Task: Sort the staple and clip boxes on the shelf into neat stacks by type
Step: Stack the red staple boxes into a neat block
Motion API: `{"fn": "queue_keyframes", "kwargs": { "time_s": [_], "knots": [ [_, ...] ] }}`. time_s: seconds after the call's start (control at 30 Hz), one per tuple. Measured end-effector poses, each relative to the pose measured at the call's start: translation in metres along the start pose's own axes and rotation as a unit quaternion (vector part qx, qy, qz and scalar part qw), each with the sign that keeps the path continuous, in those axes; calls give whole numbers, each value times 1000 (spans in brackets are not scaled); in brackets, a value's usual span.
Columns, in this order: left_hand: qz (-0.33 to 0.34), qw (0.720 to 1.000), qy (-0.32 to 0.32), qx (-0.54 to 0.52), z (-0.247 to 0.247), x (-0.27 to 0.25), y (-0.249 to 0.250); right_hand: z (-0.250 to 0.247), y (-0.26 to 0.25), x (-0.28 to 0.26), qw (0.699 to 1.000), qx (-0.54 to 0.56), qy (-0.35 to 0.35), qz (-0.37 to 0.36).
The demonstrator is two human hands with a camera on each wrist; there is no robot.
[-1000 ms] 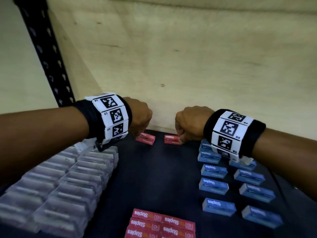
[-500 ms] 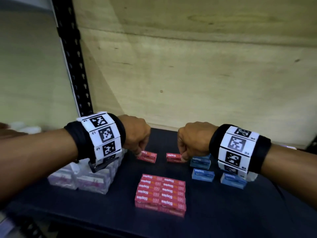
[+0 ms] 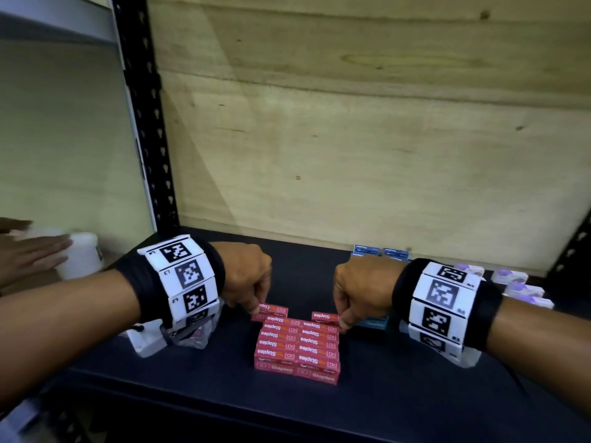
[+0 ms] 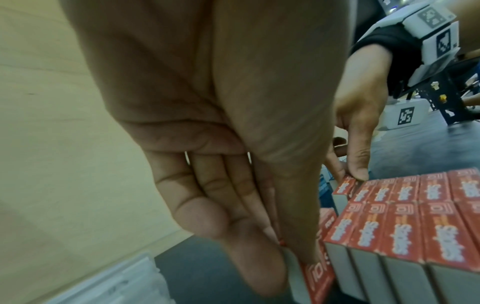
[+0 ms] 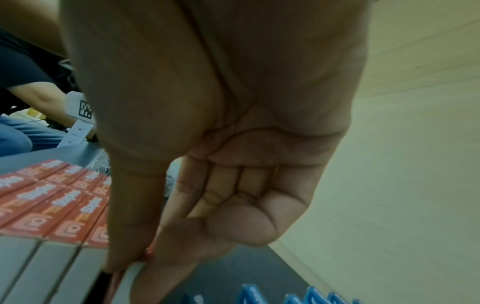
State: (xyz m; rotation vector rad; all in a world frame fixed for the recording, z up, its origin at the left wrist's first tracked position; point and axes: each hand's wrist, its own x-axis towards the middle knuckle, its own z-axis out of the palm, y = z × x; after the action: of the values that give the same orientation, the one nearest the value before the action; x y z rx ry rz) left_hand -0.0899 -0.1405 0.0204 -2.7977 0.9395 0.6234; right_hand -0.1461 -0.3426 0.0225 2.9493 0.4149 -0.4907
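Note:
On the dark shelf (image 3: 415, 394) my left hand (image 3: 256, 306) pinches one red Staples box (image 3: 273, 310) by its left end. My right hand (image 3: 343, 324) pinches a second red Staples box (image 3: 323, 316) by its right end. Both boxes sit just behind a neat block of red Staples boxes (image 3: 297, 346), at its far edge. In the left wrist view my thumb and fingers (image 4: 288, 265) grip the red box (image 4: 318, 275) beside the block (image 4: 415, 226). In the right wrist view thumb and forefinger (image 5: 135, 265) hold the other box's pale end (image 5: 130, 281).
Blue staple boxes (image 3: 380, 252) stand by the plywood back wall, and one (image 3: 372, 323) lies under my right hand. White-and-purple clip boxes (image 3: 511, 282) are at the far right. Clear boxes (image 3: 192, 337) lie under my left wrist. Another person's hand (image 3: 28, 257) touches a white tub (image 3: 84, 259) beyond the black upright.
Both hands have drawn their red boxes forward from the back of the shelf, so they now sit against the far edge of the red block. The head view has pulled back.

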Motion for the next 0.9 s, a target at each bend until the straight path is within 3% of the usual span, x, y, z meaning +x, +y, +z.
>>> {"fn": "queue_keyframes", "kwargs": {
  "time_s": [0.43,0.9],
  "knots": [
    [-1,999,-36,-28,3,0,6,7,9,1,992,101,-79,-3],
    [38,999,-30,-14,0,8,22,4,-3,8,994,93,-57,-27]
  ]
}}
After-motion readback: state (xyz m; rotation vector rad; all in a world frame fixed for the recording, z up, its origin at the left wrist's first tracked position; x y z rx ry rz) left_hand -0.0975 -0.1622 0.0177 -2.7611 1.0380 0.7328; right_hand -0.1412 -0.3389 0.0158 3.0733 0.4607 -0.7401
